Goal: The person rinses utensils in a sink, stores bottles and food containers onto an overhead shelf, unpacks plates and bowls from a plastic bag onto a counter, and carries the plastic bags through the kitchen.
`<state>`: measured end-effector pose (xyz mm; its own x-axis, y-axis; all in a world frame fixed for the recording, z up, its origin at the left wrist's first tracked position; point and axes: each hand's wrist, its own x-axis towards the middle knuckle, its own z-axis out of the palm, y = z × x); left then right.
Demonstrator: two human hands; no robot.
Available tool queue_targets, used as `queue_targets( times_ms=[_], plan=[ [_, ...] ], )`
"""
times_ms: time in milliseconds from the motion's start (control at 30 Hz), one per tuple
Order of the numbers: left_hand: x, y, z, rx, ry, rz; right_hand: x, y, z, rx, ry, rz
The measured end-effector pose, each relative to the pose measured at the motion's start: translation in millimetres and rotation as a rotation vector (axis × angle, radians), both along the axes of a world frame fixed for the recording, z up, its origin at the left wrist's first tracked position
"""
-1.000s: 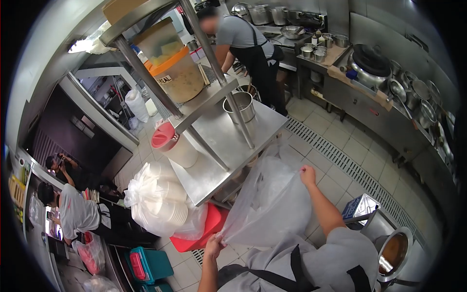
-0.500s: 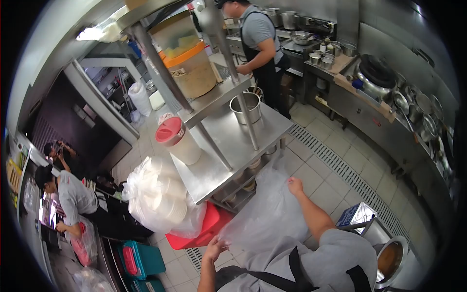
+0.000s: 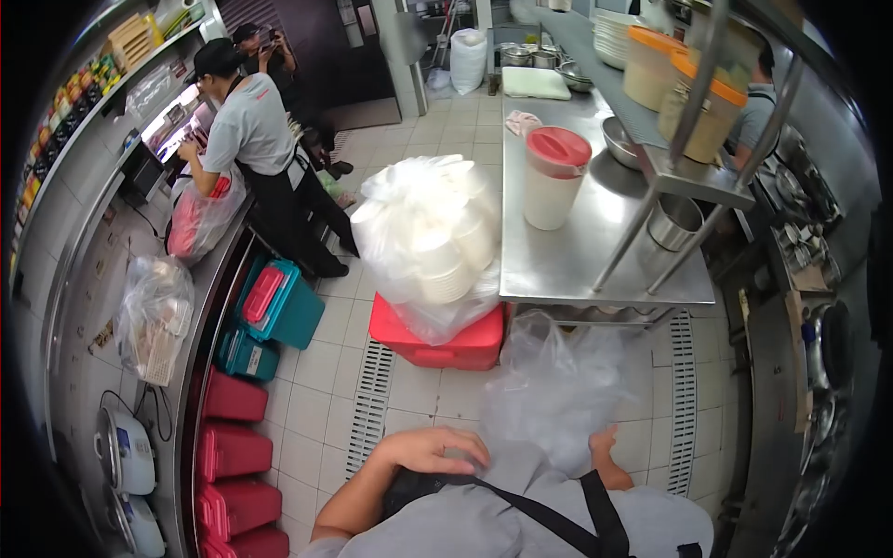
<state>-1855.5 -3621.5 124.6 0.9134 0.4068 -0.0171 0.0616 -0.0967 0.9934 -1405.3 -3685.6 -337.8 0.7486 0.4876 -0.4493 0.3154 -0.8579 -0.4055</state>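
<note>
A large clear plastic bag point(image 3: 558, 381) hangs crumpled in front of my torso, its edges smeared by motion. My right hand point(image 3: 604, 439) is at the bag's lower right edge, closed on the plastic, with its fingertips partly hidden. My left hand point(image 3: 435, 449) is close to my body, left of the bag, fingers loosely stretched and nothing in them. Beyond the bag, a knotted translucent bag of white foam bowls point(image 3: 433, 242) rests on a red lidded bin point(image 3: 437, 349).
The steel table point(image 3: 614, 265) ahead carries a red-lidded pitcher point(image 3: 553, 177) and a metal pot point(image 3: 674, 223). Teal bins point(image 3: 284, 312) and red bins point(image 3: 237, 451) line the left counter. One co-worker point(image 3: 256, 130) stands there; another is partly hidden at right. Drain grates point(image 3: 370, 400) cross the tiled floor.
My view has swung left. The plastic bag, earlier spread between both hands, is now bunched up. My left hand has let go of it and moved toward my body.
</note>
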Motion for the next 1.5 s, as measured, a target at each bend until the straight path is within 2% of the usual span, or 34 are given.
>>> queue_targets(
  times_ms=[33, 100, 133, 167, 233, 400, 467, 533, 600, 733, 867, 933, 967, 1000, 1067, 1100, 1133, 1167, 1200, 1233, 1267, 1300, 1333, 1400, 1500],
  plan=[
    [-10.2, 0.1, 3.9, -0.005, -0.043, -0.025, -0.4, -7.6, -49.6, -0.019, -0.049, 0.087],
    [-38.0, 0.9, 11.0, -0.006, -0.089, -0.068, -53.4, 1.1, 11.3, -0.119, 0.060, 0.235],
    [-54.0, 3.7, 12.5, -0.003, -0.128, -0.102, -87.7, 8.9, 62.0, -0.162, 0.115, 0.311],
    [-70.9, 4.1, 10.0, -0.012, -0.124, -0.076, -105.8, 18.2, 68.1, -0.157, 0.116, 0.279],
    [-110.6, 6.1, 5.3, -0.001, -0.088, -0.092, -151.0, 24.6, 70.7, -0.133, 0.136, 0.429],
    [-234.2, 8.3, -1.2, 0.114, -0.003, -0.040, -275.8, 40.2, 85.0, -0.073, 0.132, 0.341],
    [-281.5, 1.2, -5.6, 0.062, 0.065, 0.029, -323.3, 54.3, 85.2, -0.159, 0.123, 0.646],
    [-320.8, -4.2, -1.8, 0.040, 0.068, 0.131, -369.3, 64.0, 93.3, -0.207, 0.172, 0.695],
    [-352.9, 1.9, -4.9, 0.034, 0.068, 0.174, -411.2, 80.1, 104.6, -0.311, 0.408, 0.758],
    [-403.3, 32.9, -9.1, -0.013, 0.031, 0.202, -465.2, 116.6, 72.1, -0.389, 0.582, 0.791],
    [-463.8, 84.1, -16.2, 0.007, 0.055, 0.188, -505.3, 170.2, 57.3, -0.470, 0.523, 0.862],
    [-496.6, 120.1, -21.5, -0.050, -0.031, 0.189, -531.5, 209.2, 46.6, -0.806, 0.439, 1.130],
    [-518.7, 135.9, -38.8, -0.148, -0.026, 0.248, -548.1, 229.5, 42.3, -0.802, 0.444, 1.136],
    [-539.7, 155.1, -65.4, -0.139, -0.023, 0.251, -562.6, 255.6, 40.8, -0.772, 0.440, 1.109],
    [-588.3, 174.2, -122.6, -0.439, 0.438, 0.583, -601.0, 285.6, 42.3, -0.735, 0.459, 1.067],
    [-609.8, 187.3, -154.1, -0.451, 0.542, 0.676, -618.1, 308.4, 56.6, -0.573, 0.519, 0.999],
    [-634.9, 196.1, -183.8, -0.436, 0.559, 0.667, -639.5, 351.2, 52.0, -0.602, 0.509, 1.151],
    [-664.0, 192.3, -206.4, -0.215, 0.819, 0.585, -672.3, 380.1, 30.7, -0.637, 0.521, 1.296],
    [-686.0, 204.8, -213.5, 0.023, 1.051, 0.480, -697.8, 411.3, -1.7, -0.253, 0.516, 1.626],
    [-699.9, 215.5, -217.6, 0.025, 1.101, 0.496, -733.5, 452.5, 9.0, -0.066, 0.348, 1.791],
    [-708.2, 228.1, -216.6, -0.093, 1.045, 0.585, -769.5, 490.9, 5.2, -0.038, 0.430, 1.691],
    [-710.4, 247.9, -211.4, -0.203, 0.970, 0.667, -794.8, 534.3, 55.4, -0.053, 0.388, 1.866],
    [-709.9, 271.8, -204.6, -0.269, 0.907, 0.725, -814.3, 560.5, 70.2, 0.151, 0.541, 1.487],
    [-710.9, 329.9, -188.4, -0.318, 0.813, 0.803, -850.0, 637.3, 148.2, 0.200, 0.501, 1.451],
    [-716.8, 430.0, -159.5, -0.304, 0.691, 0.856, -863.5, 735.9, 177.5, 0.287, 0.494, 1.345]
  ],
)
